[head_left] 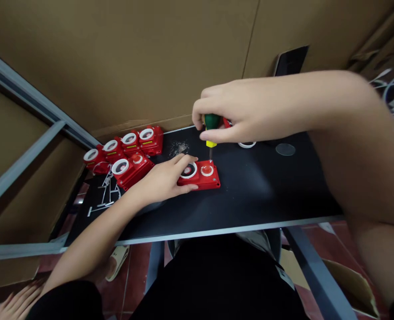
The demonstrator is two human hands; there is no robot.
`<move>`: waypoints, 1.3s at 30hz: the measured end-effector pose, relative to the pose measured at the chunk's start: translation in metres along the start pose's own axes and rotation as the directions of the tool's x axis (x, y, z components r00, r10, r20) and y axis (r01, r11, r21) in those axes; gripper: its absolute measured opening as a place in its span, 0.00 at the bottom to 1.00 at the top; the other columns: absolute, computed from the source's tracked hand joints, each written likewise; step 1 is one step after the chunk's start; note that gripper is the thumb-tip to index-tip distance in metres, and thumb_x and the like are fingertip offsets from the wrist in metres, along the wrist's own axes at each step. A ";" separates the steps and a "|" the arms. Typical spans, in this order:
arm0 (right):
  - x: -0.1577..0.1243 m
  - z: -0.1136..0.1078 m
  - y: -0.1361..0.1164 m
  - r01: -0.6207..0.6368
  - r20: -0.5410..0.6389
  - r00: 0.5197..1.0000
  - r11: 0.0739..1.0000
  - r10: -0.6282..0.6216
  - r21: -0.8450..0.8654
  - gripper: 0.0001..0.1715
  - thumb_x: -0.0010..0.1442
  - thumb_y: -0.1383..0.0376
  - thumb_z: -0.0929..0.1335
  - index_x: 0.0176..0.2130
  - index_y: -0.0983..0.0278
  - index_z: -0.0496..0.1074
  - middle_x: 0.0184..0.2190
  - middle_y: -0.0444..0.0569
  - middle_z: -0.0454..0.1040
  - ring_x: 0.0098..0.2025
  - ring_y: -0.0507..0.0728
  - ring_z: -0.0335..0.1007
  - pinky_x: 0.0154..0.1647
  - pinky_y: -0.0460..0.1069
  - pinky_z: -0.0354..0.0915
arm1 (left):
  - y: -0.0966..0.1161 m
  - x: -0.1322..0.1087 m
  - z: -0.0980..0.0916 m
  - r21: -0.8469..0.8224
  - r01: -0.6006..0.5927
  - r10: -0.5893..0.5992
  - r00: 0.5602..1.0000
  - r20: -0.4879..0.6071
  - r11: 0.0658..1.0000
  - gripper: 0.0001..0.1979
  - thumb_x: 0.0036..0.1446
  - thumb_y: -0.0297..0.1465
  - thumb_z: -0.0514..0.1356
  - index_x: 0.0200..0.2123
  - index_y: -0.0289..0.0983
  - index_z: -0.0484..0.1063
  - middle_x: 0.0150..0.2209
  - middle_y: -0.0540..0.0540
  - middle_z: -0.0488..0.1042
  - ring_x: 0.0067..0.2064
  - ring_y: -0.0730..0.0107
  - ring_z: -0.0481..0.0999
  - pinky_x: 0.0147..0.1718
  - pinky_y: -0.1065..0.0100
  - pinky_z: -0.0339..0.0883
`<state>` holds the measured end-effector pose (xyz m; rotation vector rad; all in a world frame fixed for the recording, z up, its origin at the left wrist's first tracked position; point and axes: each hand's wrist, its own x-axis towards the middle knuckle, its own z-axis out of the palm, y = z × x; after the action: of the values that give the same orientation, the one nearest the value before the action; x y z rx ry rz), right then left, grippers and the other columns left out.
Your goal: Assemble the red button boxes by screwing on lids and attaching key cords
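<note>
Yellow labels (146, 143) beyond left hand (169, 177), apparently illegible

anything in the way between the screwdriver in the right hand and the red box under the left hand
Nothing visible: the right hand holds the screwdriver upright, its tip at a far corner of the red box. The left hand grips the other end, clear of that corner.
</note>
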<state>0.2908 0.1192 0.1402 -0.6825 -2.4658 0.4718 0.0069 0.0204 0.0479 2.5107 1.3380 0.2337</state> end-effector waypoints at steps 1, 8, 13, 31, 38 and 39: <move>0.004 0.002 0.002 0.041 0.076 0.996 0.999 -0.038 -0.034 0.13 0.65 0.57 0.84 0.44 0.57 0.83 0.35 0.42 0.81 0.31 0.55 0.71 0.32 0.52 0.61 | 0.000 0.001 -0.001 -0.011 0.007 -0.007 1.000 -0.008 1.000 0.34 0.72 0.45 0.73 0.72 0.41 0.67 0.71 0.32 0.78 0.64 0.38 0.86 0.59 0.47 0.83; 0.000 0.035 0.009 0.117 -0.109 0.987 0.993 -0.117 -0.010 0.14 0.68 0.56 0.80 0.46 0.58 0.77 0.46 0.49 0.78 0.41 0.61 0.74 0.45 0.56 0.70 | -0.002 0.002 -0.001 -0.045 0.043 -0.044 0.999 -0.020 0.998 0.34 0.67 0.43 0.75 0.70 0.42 0.71 0.70 0.33 0.79 0.64 0.38 0.86 0.61 0.45 0.82; -0.023 0.062 0.009 0.033 -0.232 0.972 0.946 0.045 0.322 0.20 0.65 0.49 0.81 0.44 0.59 0.79 0.45 0.51 0.81 0.44 0.63 0.77 0.46 0.57 0.74 | -0.012 0.003 0.005 -0.120 -0.016 0.007 0.997 -0.075 0.993 0.34 0.65 0.45 0.76 0.68 0.42 0.73 0.68 0.34 0.81 0.64 0.40 0.86 0.64 0.44 0.81; -0.038 0.099 0.036 0.071 -0.468 0.847 0.819 0.252 0.570 0.30 0.57 0.52 0.80 0.53 0.57 0.72 0.47 0.51 0.81 0.49 0.63 0.80 0.50 0.57 0.80 | -0.005 0.001 0.017 -0.130 -0.034 0.016 0.991 -0.136 0.991 0.34 0.66 0.48 0.73 0.69 0.43 0.73 0.66 0.36 0.79 0.62 0.42 0.87 0.61 0.46 0.85; -0.039 0.098 0.037 0.068 -0.400 0.882 0.773 0.249 0.630 0.27 0.58 0.49 0.79 0.50 0.57 0.73 0.43 0.49 0.76 0.42 0.60 0.74 0.44 0.55 0.77 | -0.003 0.001 0.016 -0.095 -0.032 0.019 0.991 -0.129 0.995 0.34 0.68 0.50 0.72 0.70 0.42 0.72 0.67 0.35 0.79 0.62 0.42 0.87 0.62 0.46 0.84; -0.039 0.097 0.037 0.066 -0.374 0.895 0.756 0.245 0.651 0.26 0.59 0.49 0.78 0.50 0.58 0.73 0.44 0.50 0.77 0.39 0.58 0.73 0.41 0.54 0.76 | -0.003 0.001 0.016 -0.089 -0.034 0.023 0.992 -0.127 0.995 0.34 0.68 0.50 0.72 0.70 0.43 0.72 0.67 0.35 0.79 0.62 0.42 0.87 0.63 0.46 0.84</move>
<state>0.2771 0.1102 0.0306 -0.5307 -1.6698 1.0312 0.0098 0.0201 0.0323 2.4760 1.3065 0.4560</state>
